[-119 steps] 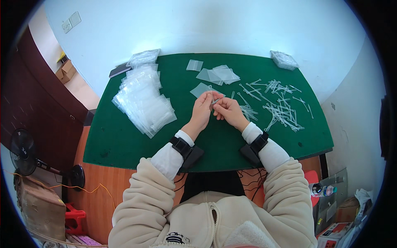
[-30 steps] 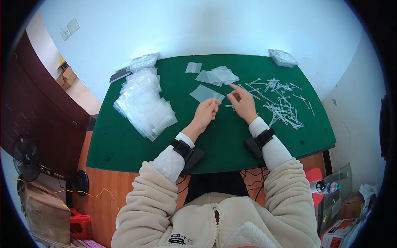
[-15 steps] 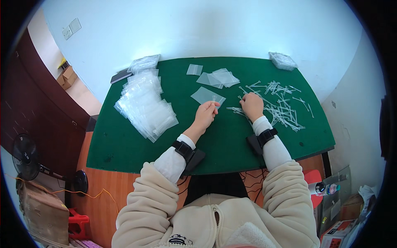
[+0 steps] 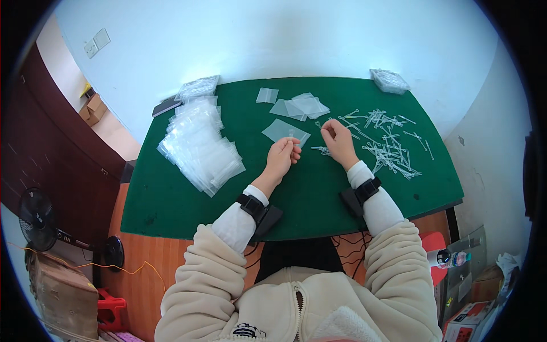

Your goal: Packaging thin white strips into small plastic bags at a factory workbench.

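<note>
My left hand (image 4: pixel 281 158) is closed in a pinch over a clear plastic bag (image 4: pixel 277 130) in the middle of the table. Small ring-ended clear sticks (image 4: pixel 291 133) poke up from its fingertips. To its right, my right hand (image 4: pixel 341 143) is raised a little and pinches another clear stick (image 4: pixel 318 124), its ring end pointing left. Beside and partly behind the right hand lies a loose pile of such ring-ended sticks (image 4: pixel 393 157). A few more sticks (image 4: pixel 321 150) lie between the two hands.
A big fanned stack of clear bags (image 4: pixel 199 148) covers the left of the green table (image 4: pixel 171 219). Several flat bags (image 4: pixel 302 106) lie beyond my hands. Filled clear packs stand at the back left (image 4: pixel 198 86) and back right (image 4: pixel 390 81). A fan (image 4: pixel 37 219) stands on the left.
My right hand has lifted from the pile's near edge and moved slightly left with a stick in its fingers. My left hand has hardly moved.
</note>
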`<state>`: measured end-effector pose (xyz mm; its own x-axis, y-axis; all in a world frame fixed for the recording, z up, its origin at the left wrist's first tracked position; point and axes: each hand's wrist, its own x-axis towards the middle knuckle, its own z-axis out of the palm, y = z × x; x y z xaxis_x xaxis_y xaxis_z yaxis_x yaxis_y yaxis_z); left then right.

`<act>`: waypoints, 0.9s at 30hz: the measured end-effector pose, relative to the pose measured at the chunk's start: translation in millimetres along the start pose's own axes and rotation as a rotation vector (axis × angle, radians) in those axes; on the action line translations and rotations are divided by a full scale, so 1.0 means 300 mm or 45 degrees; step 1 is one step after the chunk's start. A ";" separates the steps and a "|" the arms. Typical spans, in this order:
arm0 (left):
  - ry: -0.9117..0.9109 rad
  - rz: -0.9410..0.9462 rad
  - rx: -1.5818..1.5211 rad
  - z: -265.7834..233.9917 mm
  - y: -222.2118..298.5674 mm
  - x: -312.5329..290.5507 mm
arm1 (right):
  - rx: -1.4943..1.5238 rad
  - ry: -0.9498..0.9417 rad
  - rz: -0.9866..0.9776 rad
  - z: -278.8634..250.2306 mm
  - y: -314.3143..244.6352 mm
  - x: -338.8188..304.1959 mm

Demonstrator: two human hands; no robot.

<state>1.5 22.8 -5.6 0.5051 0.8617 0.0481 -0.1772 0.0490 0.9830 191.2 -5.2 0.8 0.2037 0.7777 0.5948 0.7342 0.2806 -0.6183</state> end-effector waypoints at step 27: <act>-0.418 -0.227 -0.246 0.024 0.035 -0.026 | 0.783 -0.120 0.095 0.045 -0.083 -0.037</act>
<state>1.7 12.8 5.7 0.7790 0.6261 -0.0350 -0.2023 0.3037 0.9311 162.0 -13.4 2.6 0.1614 0.8459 0.5083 0.2077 0.4744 -0.8555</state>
